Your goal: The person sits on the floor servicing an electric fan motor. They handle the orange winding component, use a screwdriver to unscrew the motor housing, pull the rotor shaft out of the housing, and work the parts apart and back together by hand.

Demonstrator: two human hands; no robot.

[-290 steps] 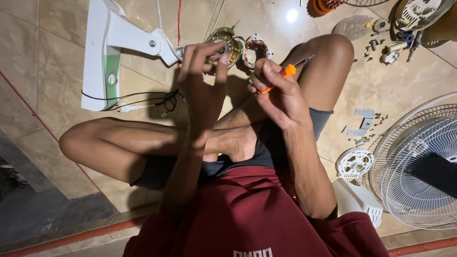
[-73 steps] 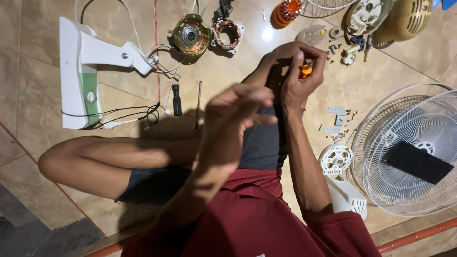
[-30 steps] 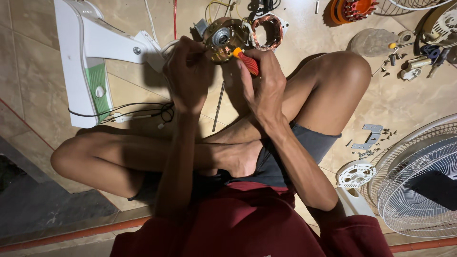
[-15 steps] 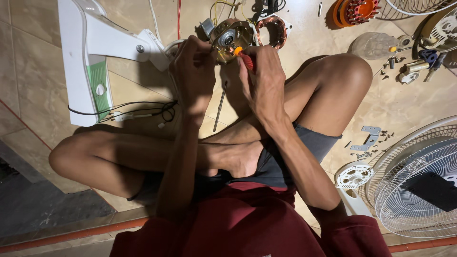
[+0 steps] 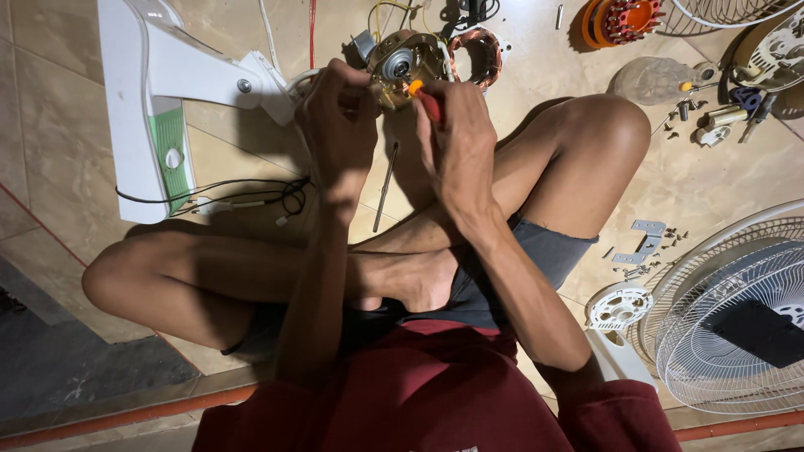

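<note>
Gripping a red screwdriver, the right hand has its fingers curled tight round the handle; the orange tip end pokes out just above the knuckles and meets the motor. Left hand sits just beside the right, fingers bent and closed against the motor's left edge, seemingly pinching it, though the fingertips are hidden behind the knuckles and the exact hold cannot be told.

Motor: brass-coloured housing with a silver hub, lying on the tiled floor directly beyond both sets of fingers, touching them. Copper coil lies just right of the motor, past the right hand's fingertips. White fan stand stretches off left of the left hand, its neck reaching nearly to that hand's fingers. Black wires trail below the stand, left of the left wrist. A thin metal rod lies on the floor between the two forearms, below the fingers.

Well right of the right hand: orange part at top, loose screws and small fittings, grey brackets by the knee, a white round disc, and the wire fan guard at lower right. Person sits cross-legged, grey shorts, dark red shirt.
</note>
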